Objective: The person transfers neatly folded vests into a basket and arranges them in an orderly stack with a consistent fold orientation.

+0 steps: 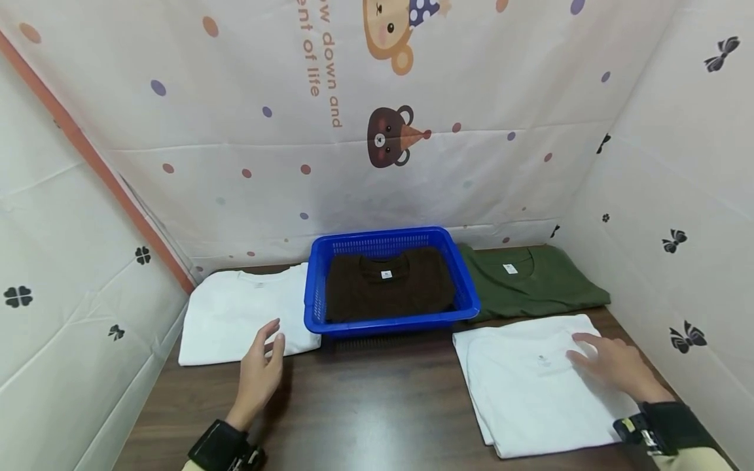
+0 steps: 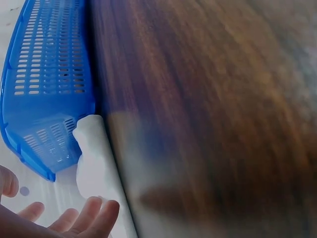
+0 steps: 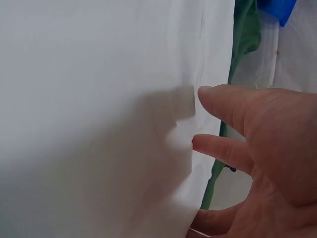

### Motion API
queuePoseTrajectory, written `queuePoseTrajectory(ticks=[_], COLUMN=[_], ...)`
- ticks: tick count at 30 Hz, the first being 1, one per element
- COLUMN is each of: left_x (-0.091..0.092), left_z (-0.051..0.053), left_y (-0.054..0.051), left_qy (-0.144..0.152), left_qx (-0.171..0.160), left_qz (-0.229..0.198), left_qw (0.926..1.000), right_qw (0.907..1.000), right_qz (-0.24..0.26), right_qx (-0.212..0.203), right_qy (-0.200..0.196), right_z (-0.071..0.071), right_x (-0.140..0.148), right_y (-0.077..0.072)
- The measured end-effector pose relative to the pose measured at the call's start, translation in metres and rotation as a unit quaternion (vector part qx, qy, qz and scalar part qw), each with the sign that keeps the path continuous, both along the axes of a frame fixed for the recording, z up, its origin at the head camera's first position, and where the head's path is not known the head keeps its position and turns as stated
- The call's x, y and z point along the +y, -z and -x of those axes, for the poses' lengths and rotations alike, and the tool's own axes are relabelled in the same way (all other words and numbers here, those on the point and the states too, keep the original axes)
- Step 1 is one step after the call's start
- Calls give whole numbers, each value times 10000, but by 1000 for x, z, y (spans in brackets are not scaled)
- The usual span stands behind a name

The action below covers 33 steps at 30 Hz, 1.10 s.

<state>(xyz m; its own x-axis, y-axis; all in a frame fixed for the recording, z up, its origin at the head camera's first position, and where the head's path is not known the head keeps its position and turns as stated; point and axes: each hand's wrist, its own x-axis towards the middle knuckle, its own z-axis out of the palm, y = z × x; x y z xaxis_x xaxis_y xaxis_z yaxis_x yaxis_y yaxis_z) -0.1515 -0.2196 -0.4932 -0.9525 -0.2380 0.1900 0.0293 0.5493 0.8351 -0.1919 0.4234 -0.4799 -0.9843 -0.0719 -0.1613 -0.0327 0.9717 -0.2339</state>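
Observation:
My left hand (image 1: 259,373) hovers with relaxed fingers by the front edge of a folded white T-shirt (image 1: 220,320) on the left; nothing is in its grasp. In the left wrist view its fingertips (image 2: 106,218) overlap that shirt's edge. On the right, a second folded white T-shirt (image 1: 524,399) lies under my right hand (image 1: 618,366). The right thumb and fingers are spread at its surface, and the right wrist view shows the thumb tip (image 3: 210,96) close to the cloth. Whether they touch the fabric, I cannot tell.
A blue plastic basket (image 1: 389,324) stands at the back middle, with a folded dark brown T-shirt (image 1: 389,297) inside. Right of it lies a folded green T-shirt (image 1: 548,281). Printed cloth walls (image 1: 247,209) enclose the dark wooden table (image 1: 353,405) at the back and sides.

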Motion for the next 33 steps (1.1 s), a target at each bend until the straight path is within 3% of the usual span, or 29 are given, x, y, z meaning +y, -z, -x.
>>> queuePoseTrajectory(ticks=[12,16,19,24,30,33], left_x=[-1,1,3,8,8,8], left_z=[-7,-10,-11,-15,-20,-22], left_y=[-1,-3,-5,-9,-10,-10], left_qy=[-30,35,234,743,1712,1988], left_qx=[80,-157,-542,-1323,-2094,-2346], left_qz=[186,-65,-409,-844,-1160,-1245], left_qw=[9998,9998,9974,9848,9557,9434], right_qw=[9985,9972,9950,9924,9908,9889], right_qz=[172,373,588,822,936,1070], right_qx=[-409,-421,-352,-471,-587,-502], right_qy=[-315,-492,-725,-791,-785,-906], right_z=[-6,-7,-9,-10,-11,-11], right_x=[-22,-36,-45,-63,-85,-96], right_y=[-7,-8,-8,-10,-12,-12])
